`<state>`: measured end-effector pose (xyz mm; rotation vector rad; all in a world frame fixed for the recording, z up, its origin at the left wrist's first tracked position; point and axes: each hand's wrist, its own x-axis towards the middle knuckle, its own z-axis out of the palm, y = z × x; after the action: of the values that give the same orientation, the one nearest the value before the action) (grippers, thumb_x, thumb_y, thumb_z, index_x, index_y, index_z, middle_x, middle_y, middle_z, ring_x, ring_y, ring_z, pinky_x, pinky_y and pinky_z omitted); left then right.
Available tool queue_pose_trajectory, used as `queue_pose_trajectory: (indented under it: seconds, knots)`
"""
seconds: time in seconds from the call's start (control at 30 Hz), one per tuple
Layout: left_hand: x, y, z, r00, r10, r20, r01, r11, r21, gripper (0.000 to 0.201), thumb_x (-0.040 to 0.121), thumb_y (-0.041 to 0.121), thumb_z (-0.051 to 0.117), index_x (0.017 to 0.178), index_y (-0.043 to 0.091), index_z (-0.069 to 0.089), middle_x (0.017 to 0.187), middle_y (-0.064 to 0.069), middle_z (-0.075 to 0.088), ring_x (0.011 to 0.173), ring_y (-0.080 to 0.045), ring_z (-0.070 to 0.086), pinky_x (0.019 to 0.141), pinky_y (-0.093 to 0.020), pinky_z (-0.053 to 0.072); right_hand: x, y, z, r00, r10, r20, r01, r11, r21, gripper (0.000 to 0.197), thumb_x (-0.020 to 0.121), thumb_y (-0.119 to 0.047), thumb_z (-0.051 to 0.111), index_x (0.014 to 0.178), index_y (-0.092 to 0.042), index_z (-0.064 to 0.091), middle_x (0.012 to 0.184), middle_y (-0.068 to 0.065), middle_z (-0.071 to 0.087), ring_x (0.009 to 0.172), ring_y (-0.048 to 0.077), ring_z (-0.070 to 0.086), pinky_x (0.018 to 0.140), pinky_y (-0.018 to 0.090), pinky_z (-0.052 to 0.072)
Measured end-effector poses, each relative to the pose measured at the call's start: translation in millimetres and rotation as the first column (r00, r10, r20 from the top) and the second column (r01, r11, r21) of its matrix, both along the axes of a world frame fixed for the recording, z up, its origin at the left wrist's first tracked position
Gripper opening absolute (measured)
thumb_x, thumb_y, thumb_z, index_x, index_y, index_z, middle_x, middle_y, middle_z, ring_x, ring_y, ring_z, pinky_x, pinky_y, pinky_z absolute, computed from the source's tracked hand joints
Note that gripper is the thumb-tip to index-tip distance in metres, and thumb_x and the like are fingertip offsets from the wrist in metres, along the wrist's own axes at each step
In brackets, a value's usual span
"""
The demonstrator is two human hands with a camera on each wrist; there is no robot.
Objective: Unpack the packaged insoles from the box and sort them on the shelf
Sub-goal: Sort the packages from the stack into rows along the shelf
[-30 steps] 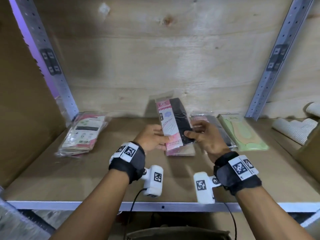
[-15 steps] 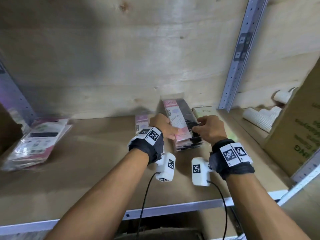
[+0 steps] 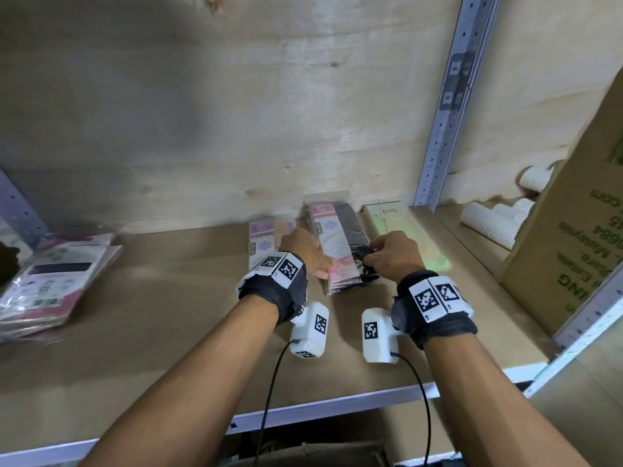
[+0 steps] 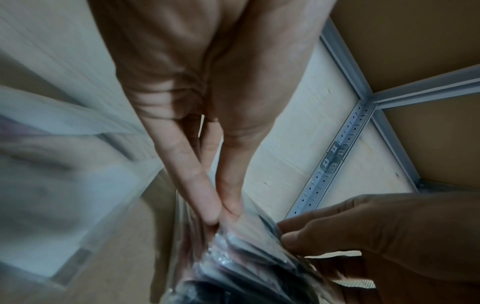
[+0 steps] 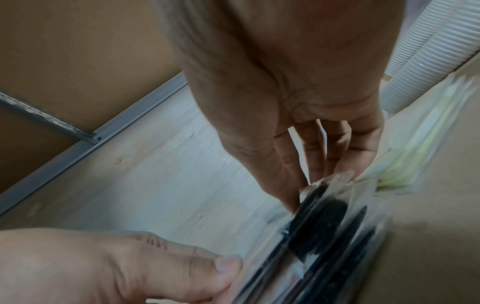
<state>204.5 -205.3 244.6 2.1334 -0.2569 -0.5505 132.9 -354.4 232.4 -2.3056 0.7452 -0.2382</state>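
Brown shelf [image 3: 141, 332]: board surface carrying all insole packs.
Black insole stack [image 3: 340, 244]: clear-wrapped packs with pink labels, lying on the shelf near the plywood back wall, between both hands.
Left hand [image 3: 303, 251]: thumb and fingers pinching the stack's left edge.
Right hand [image 3: 394, 254]: fingers curled, pinching the stack's right edge.
Purple-label pack [image 3: 261, 242]: just left of the stack, partly behind the left hand.
Green insole pack [image 3: 401, 224]: just right of the stack.
Pink pack pile [image 3: 54, 281]: far left, well apart.
Cardboard box [image 3: 573, 237]: right end of the shelf.
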Motion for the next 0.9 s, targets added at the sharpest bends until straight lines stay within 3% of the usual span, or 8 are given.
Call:
queue_pose_trajectory:
  seconds: [0.13, 0.33, 0.4, 0.5, 0.63, 0.73, 0.8, 0.9]
  knots:
    - [1.9, 1.2, -0.2, 1.000, -0.017, 0.025, 0.016, 0.999, 0.048, 0.061, 0.080, 0.009, 0.082, 0.134, -0.004, 0.054, 0.131, -0.018, 0.065, 0.101, -0.028, 0.073, 0.093, -0.040, 0.058, -0.8, 0.3, 2.8, 1.000, 0.005, -0.012, -0.005, 1.000, 0.001, 0.031, 0.083, -0.008, 0.067, 0.114, -0.006, 0.070, 0.113, 0.016, 0.069, 0.105, 0.030, 0.064, 0.093, 0.031, 0.052]
    - [3.5, 31.3, 8.4, 0.980, -0.041, 0.192, 0.021, 0.994, 0.103, 0.060, 0.085, 0.047, 0.073, 0.127, 0.006, 0.061, 0.127, -0.011, 0.067, 0.093, -0.024, 0.074, 0.088, -0.039, 0.059, -6.8, -3.5, 15.2, 1.000, 0.011, 0.010, -0.010, 0.999, -0.051, 0.049, 0.081, -0.015, 0.073, 0.128, -0.013, 0.060, 0.124, 0.009, 0.064, 0.116, 0.026, 0.058, 0.101, 0.034, 0.047]
    - [3.7, 50.2, 10.9, 0.972, 0.027, 0.234, -0.036, 0.999, 0.035, 0.055, 0.088, 0.044, 0.071, 0.119, -0.001, 0.064, 0.118, -0.017, 0.070, 0.094, -0.026, 0.073, 0.092, -0.042, 0.057, -8.8, 0.9, 20.7, 0.999, 0.007, 0.041, -0.004, 0.998, -0.070, 0.045, 0.082, -0.019, 0.072, 0.125, -0.016, 0.061, 0.123, 0.008, 0.063, 0.113, 0.027, 0.059, 0.099, 0.036, 0.049]
    - [-1.7, 85.4, 12.7, 0.964, 0.124, 0.237, -0.105, 0.990, -0.089, 0.029, 0.088, 0.027, 0.074, 0.102, 0.001, 0.073, 0.087, -0.010, 0.073, 0.066, -0.014, 0.066, 0.087, -0.042, 0.060, -11.7, 16.6, 27.6, 0.991, 0.022, 0.128, -0.008, 0.994, -0.108, 0.032, 0.084, -0.021, 0.070, 0.116, -0.018, 0.066, 0.119, 0.008, 0.065, 0.107, 0.026, 0.061, 0.094, 0.038, 0.051]
    - [-18.3, 143.8, 13.7, 0.945, 0.187, 0.267, -0.159, 0.979, -0.124, 0.022, 0.087, 0.024, 0.074, 0.104, 0.011, 0.077, 0.095, -0.008, 0.077, 0.075, -0.015, 0.060, 0.087, -0.035, 0.054, -14.8, 53.7, 32.9, 0.943, 0.167, 0.289, -0.130, 0.981, -0.143, 0.015, 0.087, -0.019, 0.067, 0.101, -0.017, 0.071, 0.101, 0.001, 0.070, 0.097, 0.018, 0.064, 0.091, 0.031, 0.051]
    - [-26.5, 192.1, 15.0, 0.926, 0.274, 0.259, -0.235, 0.957, -0.171, 0.013, 0.089, 0.026, 0.072, 0.098, 0.018, 0.075, 0.081, -0.001, 0.071, 0.075, -0.018, 0.063, 0.087, -0.039, 0.056, -14.7, 90.7, 32.8, 0.902, 0.287, 0.322, -0.292, 0.956, -0.036, 0.005, 0.089, -0.018, 0.067, 0.093, -0.018, 0.070, 0.087, -0.009, 0.069, 0.080, 0.004, 0.064, 0.077, 0.012, 0.047]
    - [-27.7, 225.2, 16.1, 0.905, 0.338, 0.258, -0.301, 0.938, -0.175, 0.008, 0.090, 0.030, 0.070, 0.095, 0.025, 0.073, 0.081, 0.003, 0.072, 0.075, -0.018, 0.069, 0.081, -0.036, 0.060, -10.6, 118.7, 30.6, 0.864, 0.365, 0.346, -0.417, 0.905, 0.088, 0.004, 0.089, -0.013, 0.067, 0.091, -0.014, 0.069, 0.079, -0.002, 0.071, 0.070, 0.010, 0.065, 0.069, 0.016, 0.046]
    - [-23.7, 270.2, 17.4, 0.866, 0.434, 0.250, -0.396, 0.899, -0.187, 0.005, 0.091, 0.031, 0.068, 0.093, 0.028, 0.071, 0.085, 0.002, 0.074, 0.082, -0.017, 0.071, 0.086, -0.039, 0.059, 4.8, 164.5, 26.9, 0.825, 0.462, 0.326, -0.531, 0.832, 0.165, 0.004, 0.090, -0.010, 0.065, 0.088, -0.012, 0.068, 0.070, 0.004, 0.069, 0.054, 0.014, 0.060, 0.056, 0.021, 0.047]
